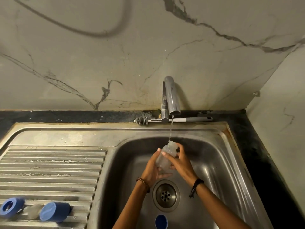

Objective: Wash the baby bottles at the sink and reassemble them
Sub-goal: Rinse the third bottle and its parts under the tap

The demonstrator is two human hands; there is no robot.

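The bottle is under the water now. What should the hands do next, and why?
Probably tip the bottle so its open mouth catches the thin stream from the tap and fills for a rinse. Both the left hand and right hand already hold it in the sink, and the brush lies unused behind.

The sink basin sits at 3 o'clock of the ribbed drainboard. The tap stands at the basin's 12 o'clock, with the bottle brush lying across the rim behind its base. The bottle is in the basin under the spout, at 12 o'clock of the drain. A cap lies at the drain's 6 o'clock. On the drainboard's 7 o'clock corner lie a ring, a teat and a cover, left to right.
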